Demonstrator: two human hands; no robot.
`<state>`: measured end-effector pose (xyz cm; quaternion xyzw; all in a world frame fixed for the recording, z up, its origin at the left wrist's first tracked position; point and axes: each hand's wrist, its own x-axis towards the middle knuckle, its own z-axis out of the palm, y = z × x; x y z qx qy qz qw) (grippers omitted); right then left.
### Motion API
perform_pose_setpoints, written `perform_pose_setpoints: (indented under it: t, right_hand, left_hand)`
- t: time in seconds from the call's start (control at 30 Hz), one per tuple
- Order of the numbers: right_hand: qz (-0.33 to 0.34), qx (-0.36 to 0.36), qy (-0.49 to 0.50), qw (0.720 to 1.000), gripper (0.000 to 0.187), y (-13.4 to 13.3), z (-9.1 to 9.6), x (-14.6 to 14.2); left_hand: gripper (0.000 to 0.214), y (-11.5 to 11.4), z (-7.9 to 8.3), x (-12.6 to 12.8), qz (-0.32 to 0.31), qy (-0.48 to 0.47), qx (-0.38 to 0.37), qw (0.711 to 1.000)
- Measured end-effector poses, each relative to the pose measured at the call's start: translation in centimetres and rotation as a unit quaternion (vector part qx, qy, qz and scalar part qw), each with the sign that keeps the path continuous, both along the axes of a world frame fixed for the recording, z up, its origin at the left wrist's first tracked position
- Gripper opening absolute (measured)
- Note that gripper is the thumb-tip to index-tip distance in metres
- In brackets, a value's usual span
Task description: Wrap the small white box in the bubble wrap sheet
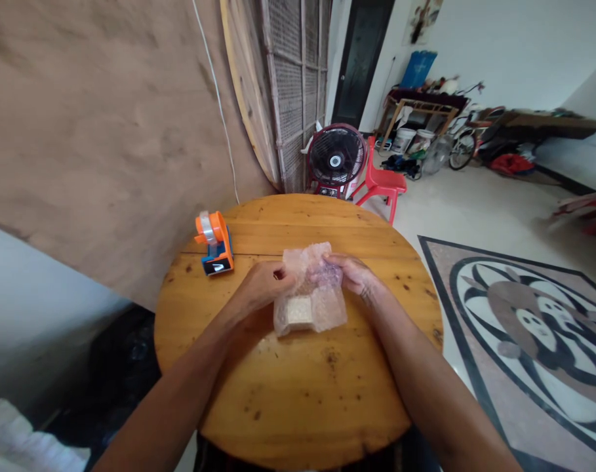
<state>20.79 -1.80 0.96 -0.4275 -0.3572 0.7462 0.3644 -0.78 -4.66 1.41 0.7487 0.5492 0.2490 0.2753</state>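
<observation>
A sheet of clear bubble wrap (330, 308) lies around a small cream-coloured box (300, 311) on the round wooden table (307, 406). My left hand (272, 280) grips the wrap's left edge, its fingers curled in. On the other side, my right hand (351, 272) pinches the upper right part of the wrap, with some fingers behind the clear film. The wrap's far end stands up off the table between both hands. To the left sits an orange and blue tape dispenser (218, 246) with a roll of tape on it, touched by neither hand.
Past the table's far edge stand a floor fan (336, 157) and a red plastic chair (383, 180). A brown board (105, 131) leans close on the left. Dark bags (125, 367) lie below it. A patterned floor inlay (538, 328) is at the right.
</observation>
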Motion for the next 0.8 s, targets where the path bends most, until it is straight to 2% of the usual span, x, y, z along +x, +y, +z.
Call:
perform_pose_setpoints:
  t: [0.17,0.33,0.57,0.67,0.8]
  right_hand:
    - [-0.006,0.013,0.014,1.0,0.014,-0.3,-0.2,-0.7]
    - [-0.007,0.015,-0.001,1.0,0.016,-0.3,-0.4,-0.7]
    - [-0.051,0.03,-0.039,0.998,0.013,0.5,-0.7,0.3]
    - [-0.059,0.063,-0.068,0.994,0.013,0.7,-1.0,0.6]
    - [-0.058,0.131,-0.177,0.974,0.022,0.9,-1.1,0.9]
  left_hand:
    - [0.038,-0.5,0.2,0.6,0.027,0.042,0.012,0.999]
    - [0.021,-0.4,-0.7,0.8,0.034,0.025,0.0,0.999]
    - [0.016,1.3,-0.6,-2.5,0.078,-0.065,0.014,0.995]
    - [0.018,1.9,-0.6,-3.8,0.094,-0.047,0.015,0.994]
    - [0.017,2.2,-1.1,-4.2,0.125,-0.001,0.034,0.992]
